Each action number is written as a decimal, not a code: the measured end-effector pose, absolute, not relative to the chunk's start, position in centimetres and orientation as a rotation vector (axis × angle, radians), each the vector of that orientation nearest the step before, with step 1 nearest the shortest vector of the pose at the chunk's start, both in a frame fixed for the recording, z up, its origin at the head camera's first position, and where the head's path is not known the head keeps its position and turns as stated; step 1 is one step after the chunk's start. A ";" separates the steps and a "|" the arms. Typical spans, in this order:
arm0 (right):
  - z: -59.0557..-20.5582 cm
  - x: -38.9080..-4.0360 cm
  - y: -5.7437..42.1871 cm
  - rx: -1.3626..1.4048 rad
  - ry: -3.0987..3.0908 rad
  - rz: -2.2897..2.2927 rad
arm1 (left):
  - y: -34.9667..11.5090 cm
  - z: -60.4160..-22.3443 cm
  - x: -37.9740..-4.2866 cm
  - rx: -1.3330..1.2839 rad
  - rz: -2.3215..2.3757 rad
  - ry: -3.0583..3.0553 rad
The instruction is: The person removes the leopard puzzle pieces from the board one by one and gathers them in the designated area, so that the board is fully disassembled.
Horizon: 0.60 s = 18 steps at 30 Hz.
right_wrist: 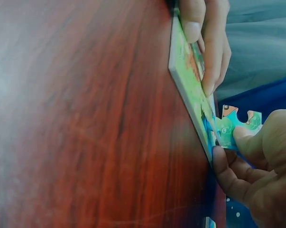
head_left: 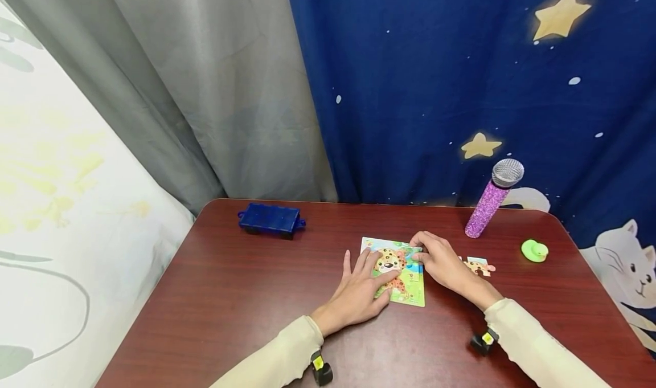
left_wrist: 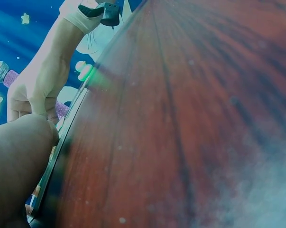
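A jigsaw puzzle board (head_left: 412,295) with a spotted cartoon animal on a green background lies on the table. My left hand (head_left: 357,293) rests on its left and lower part with the fingers spread, hiding part of the picture. At the board's upper right corner, my right hand (head_left: 442,264) pinches a puzzle piece (right_wrist: 226,128) between thumb and fingers. The right wrist view shows this piece tilted up from the board, green and blue with an orange corner. Just right of that hand lie loose puzzle pieces (head_left: 478,266), partly hidden behind it.
On the dark red wooden table (head_left: 246,308), a blue toy wagon (head_left: 271,219) stands at the back left. A microphone with a glittery purple handle (head_left: 487,210) stands at the back right, near a green toy duck (head_left: 534,250). Curtains hang behind the table.
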State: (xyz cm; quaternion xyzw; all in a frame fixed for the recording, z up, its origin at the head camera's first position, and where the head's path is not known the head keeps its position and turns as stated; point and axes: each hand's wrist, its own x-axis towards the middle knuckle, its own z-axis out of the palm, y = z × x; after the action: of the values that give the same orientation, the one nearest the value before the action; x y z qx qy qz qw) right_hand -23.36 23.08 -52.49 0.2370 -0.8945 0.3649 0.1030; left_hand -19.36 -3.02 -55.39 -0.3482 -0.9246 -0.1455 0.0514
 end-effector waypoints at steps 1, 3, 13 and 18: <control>-52.6 -23.4 23.1 0.722 -2.628 1.070 | -3.0 -55.4 -19.3 -1.060 -0.442 -2.814; -52.7 -23.4 23.2 0.756 -2.609 1.051 | -3.0 -55.4 -19.3 -1.063 -0.440 -2.816; -53.2 -23.4 23.9 0.965 -2.486 1.092 | -2.9 -55.3 -19.3 -1.069 -0.430 -2.798; -52.9 -23.4 24.2 0.882 -2.517 1.296 | -2.8 -55.4 -19.3 -1.065 -0.425 -2.767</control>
State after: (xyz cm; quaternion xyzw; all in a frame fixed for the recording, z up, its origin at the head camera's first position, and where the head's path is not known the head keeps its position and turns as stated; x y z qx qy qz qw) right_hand -23.42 24.22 -52.93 0.2961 -0.8456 0.4354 0.0879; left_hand -19.30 -2.83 -55.41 -0.3545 -0.9214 -0.1416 0.0732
